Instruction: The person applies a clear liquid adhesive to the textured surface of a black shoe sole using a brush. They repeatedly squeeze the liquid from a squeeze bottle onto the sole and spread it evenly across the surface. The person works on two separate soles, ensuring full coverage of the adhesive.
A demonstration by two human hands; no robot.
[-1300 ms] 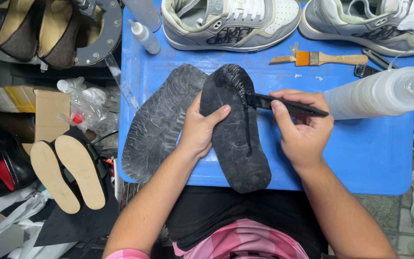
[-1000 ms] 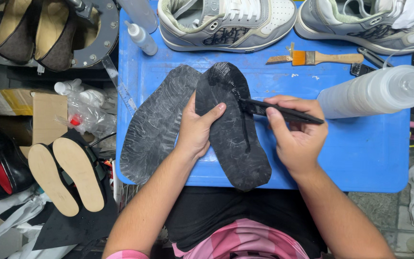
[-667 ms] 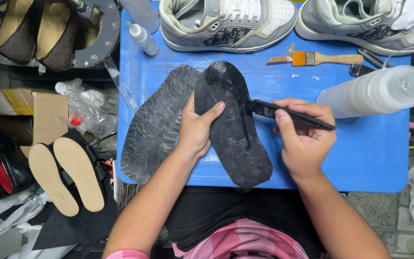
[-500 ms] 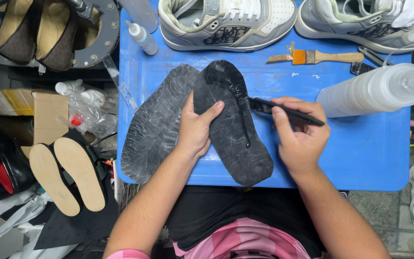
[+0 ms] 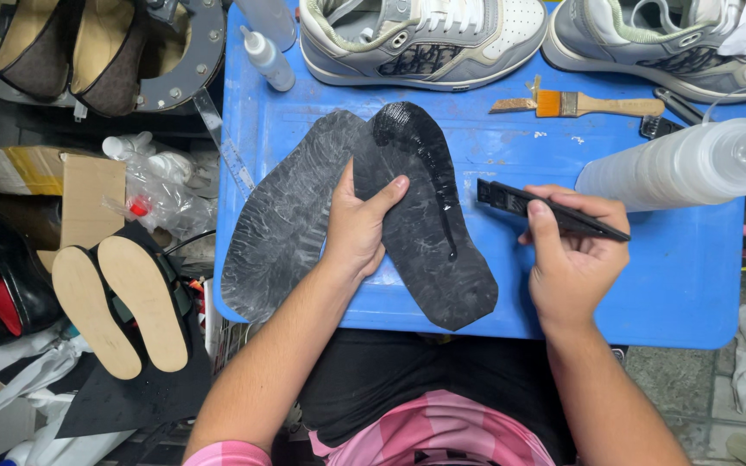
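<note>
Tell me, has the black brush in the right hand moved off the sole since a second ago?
Yes. The black brush in the right hand has drawn rightward off the black sole, nearer the big white bottle; its tip now sits over the blue table.

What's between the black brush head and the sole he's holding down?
Only bare blue table separates the black brush in the right hand from the sole, seen from the head camera.
</note>
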